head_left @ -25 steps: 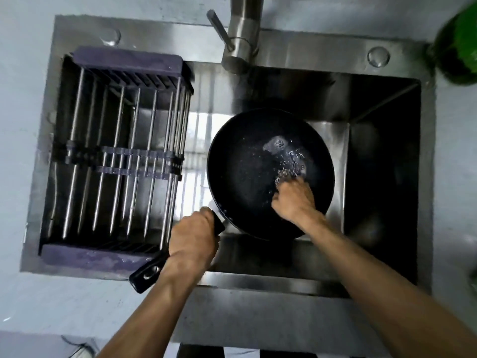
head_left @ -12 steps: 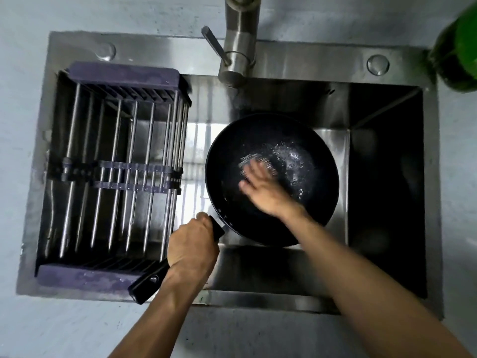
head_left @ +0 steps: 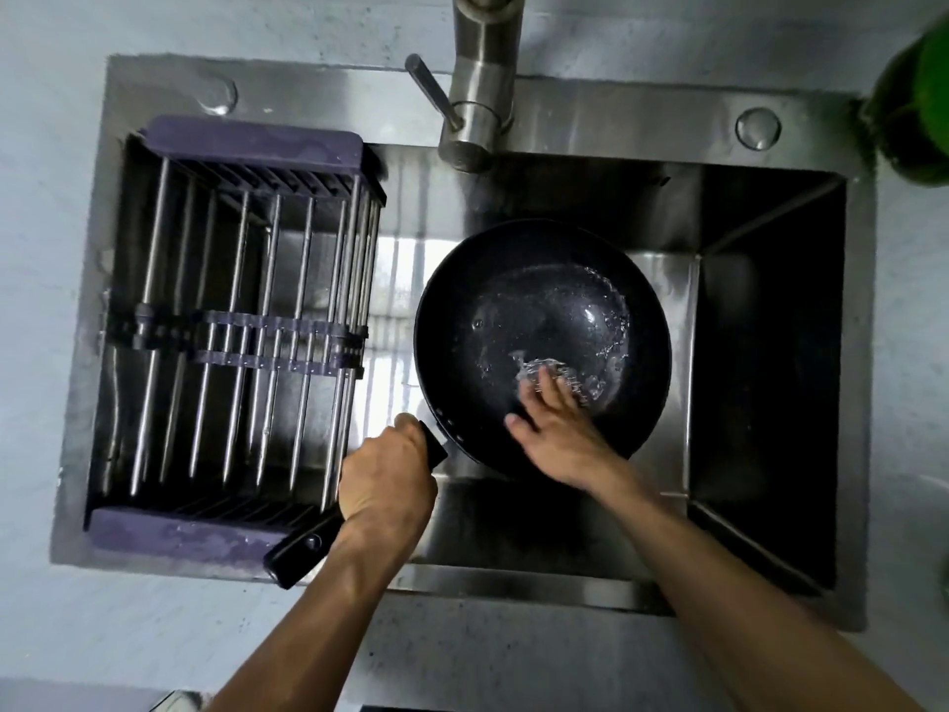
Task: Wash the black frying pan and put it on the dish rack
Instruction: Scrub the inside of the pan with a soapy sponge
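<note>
The black frying pan (head_left: 518,300) sits tilted in the steel sink (head_left: 770,352), its inside wet and bubbly. My left hand (head_left: 385,480) grips the pan's black handle (head_left: 298,549), whose end sticks out over the sink's front edge. Inside the pan, at its near right side, my right hand (head_left: 560,434) presses a shiny wire scrubber (head_left: 565,372) against the surface with flat fingers, thumb spread out to the left. The dish rack (head_left: 246,331), steel rods between purple ends, spans the left part of the sink and holds nothing.
A steel faucet (head_left: 482,95) with a side lever stands at the back, above the pan. A green bottle (head_left: 919,95) stands on the grey counter (head_left: 77,634) at the far right. The sink's right half is a deep dark basin.
My right hand has scrubbed across the pan, from right to middle and back toward the near right. My left hand kept its grip on the handle.
</note>
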